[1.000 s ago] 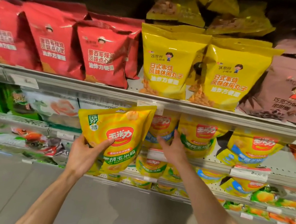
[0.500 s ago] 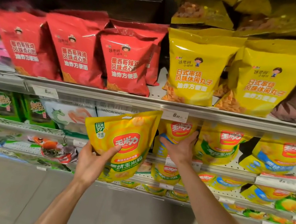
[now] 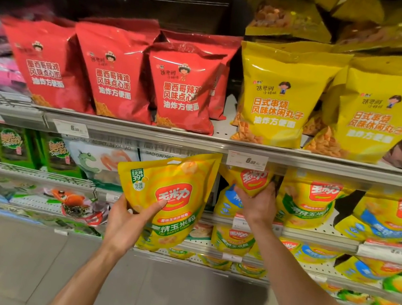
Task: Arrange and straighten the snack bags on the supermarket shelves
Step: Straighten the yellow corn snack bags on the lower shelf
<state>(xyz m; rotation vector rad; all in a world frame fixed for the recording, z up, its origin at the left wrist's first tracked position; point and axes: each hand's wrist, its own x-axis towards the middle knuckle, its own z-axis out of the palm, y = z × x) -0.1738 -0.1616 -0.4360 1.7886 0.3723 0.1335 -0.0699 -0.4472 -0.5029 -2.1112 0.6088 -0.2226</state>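
Note:
My left hand (image 3: 125, 222) grips a yellow corn snack bag with a green band (image 3: 172, 195) by its lower left corner, holding it tilted in front of the second shelf. My right hand (image 3: 256, 202) reaches into that shelf and clasps the bottom of another yellow corn snack bag (image 3: 250, 179) hanging just under the shelf edge. More of the same yellow bags (image 3: 307, 202) hang to the right, some with blue bands (image 3: 390, 220).
The upper shelf (image 3: 196, 141) carries red noodle-snack bags (image 3: 117, 74) at left and large yellow bags (image 3: 278, 98) at right. Green seaweed packs (image 3: 15, 148) and white packs fill the left of the second shelf. Lower shelves hold more small bags. Grey floor lies below.
My right hand has closed around the bottom of the hanging yellow bag. The left hand keeps its bag in about the same place. The camera view has shifted left and slightly up.

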